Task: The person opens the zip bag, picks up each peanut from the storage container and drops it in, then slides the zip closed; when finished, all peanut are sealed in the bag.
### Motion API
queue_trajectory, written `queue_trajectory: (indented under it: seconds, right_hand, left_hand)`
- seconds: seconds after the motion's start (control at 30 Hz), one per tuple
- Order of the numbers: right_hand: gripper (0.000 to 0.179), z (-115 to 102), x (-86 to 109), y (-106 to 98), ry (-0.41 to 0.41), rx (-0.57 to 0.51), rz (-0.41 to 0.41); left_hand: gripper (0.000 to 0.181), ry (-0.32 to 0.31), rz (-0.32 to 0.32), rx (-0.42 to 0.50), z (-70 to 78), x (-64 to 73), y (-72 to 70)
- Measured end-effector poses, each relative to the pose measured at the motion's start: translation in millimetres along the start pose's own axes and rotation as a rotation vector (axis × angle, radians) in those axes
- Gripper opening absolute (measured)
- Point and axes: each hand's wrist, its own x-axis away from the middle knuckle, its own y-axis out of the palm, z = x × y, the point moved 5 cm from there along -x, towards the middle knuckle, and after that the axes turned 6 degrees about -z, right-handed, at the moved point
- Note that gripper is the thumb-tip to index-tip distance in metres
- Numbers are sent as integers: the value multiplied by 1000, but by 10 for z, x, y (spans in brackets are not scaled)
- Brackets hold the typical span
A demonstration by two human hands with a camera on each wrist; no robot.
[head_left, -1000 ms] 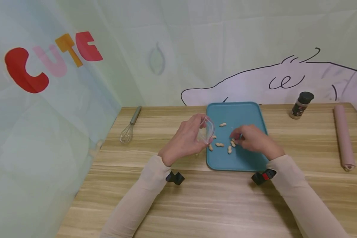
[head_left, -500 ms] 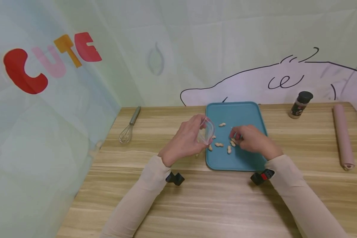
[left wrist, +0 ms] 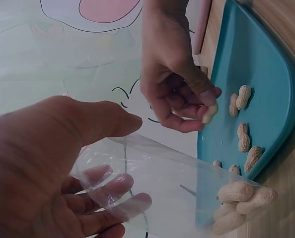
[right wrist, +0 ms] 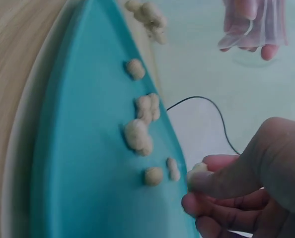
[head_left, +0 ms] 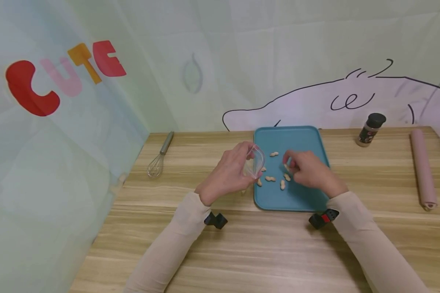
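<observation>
My left hand (head_left: 227,171) holds a clear plastic bag (left wrist: 162,181) by its mouth, which gapes toward the right. Inside the bag's bottom lie several peanuts (left wrist: 237,199), seen through the film in the left wrist view. Above the blue tray (head_left: 297,140), my right hand (head_left: 311,173) pinches one peanut (left wrist: 209,114) between thumb and fingertips. That hand is apart from the bag, to its right. Several unshelled peanuts (head_left: 270,178) are scattered on the tray, mostly along its left and middle. The bag's lower part is mostly hidden behind my left hand in the head view.
A whisk (head_left: 160,156) lies at the left of the wooden table (head_left: 260,252). Toward the back right stands a black-capped seasoning jar (head_left: 371,129). A rolled pink mat (head_left: 423,169) lies by the right edge. Printed cloth walls border the table behind and at left.
My right hand has risen slightly from the tray with a peanut pinched in its fingers, while another stays below it. The left hand and bag have hardly moved.
</observation>
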Motion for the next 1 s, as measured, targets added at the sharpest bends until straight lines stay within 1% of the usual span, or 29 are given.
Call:
queue_trajectory:
  seconds: [0.1,0.17,0.23,0.33,0.4,0.47,0.53,0.67,0.87,1.0]
  right_hand:
    - [34,-61,16,-52,-19,-23,48]
    - [32,-113,31,-94,-35,-44,98]
    - [28,-175,50,-142,-71,-59,171]
    - [23,-282,93,-226,-145,-82,299]
    - [23,-356,126,-277,-193,-95,372]
    - [23,-426,159,-321,-229,-111,423]
    - [23,-492,188,-354,-254,-123,456]
    - [21,-618,240,-388,-303,-119,479]
    - [26,-803,293,-384,-390,-98,472]
    - [28,-887,312,-359,-428,-89,471]
  left_hand:
    - [58,-5,-3,3,-2,0,0]
    - [58,-2,-4,3,-2,2,-1]
    - [60,3,-5,3,0,1,0]
    - [59,14,-4,5,3,1,-1]
    - [59,18,-4,1,3,2,-3]
    - [58,19,-7,-5,5,4,-3]
    - [59,16,-11,-4,3,5,0]
    - [60,7,-20,6,-3,7,7]
    - [60,11,-25,19,2,8,12]
    - [62,10,-30,18,7,16,18]
